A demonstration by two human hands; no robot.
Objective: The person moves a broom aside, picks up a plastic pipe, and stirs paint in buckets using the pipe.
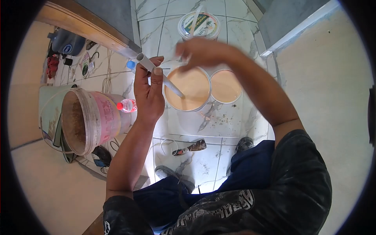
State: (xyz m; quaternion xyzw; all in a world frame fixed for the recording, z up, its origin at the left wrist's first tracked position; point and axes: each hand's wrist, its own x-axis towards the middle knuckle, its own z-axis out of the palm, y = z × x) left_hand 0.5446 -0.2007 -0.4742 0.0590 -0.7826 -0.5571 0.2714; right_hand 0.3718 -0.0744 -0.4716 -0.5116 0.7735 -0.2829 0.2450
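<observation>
A pale grey plastic pipe (169, 84) stands tilted in a bucket of peach-coloured paint (192, 88), its lower end dipping below the surface. My left hand (150, 92) is closed around the pipe near its hollow upper end. Above the far side of the bucket, my right hand (203, 53) is raised and blurred by motion; whether its fingers are apart or together does not show. Touching the bucket's right side is a white-rimmed round lid or tub (226, 87) with the same peach colour inside; which of these it is I cannot tell.
A lidded paint tub (199, 25) stands beyond the bucket. To the left, a large stained bucket (98, 119) lies tipped beside a red-capped bottle (127, 105). Near my feet lies a dirty scraper (190, 147). Walls (313, 70) close in on the right.
</observation>
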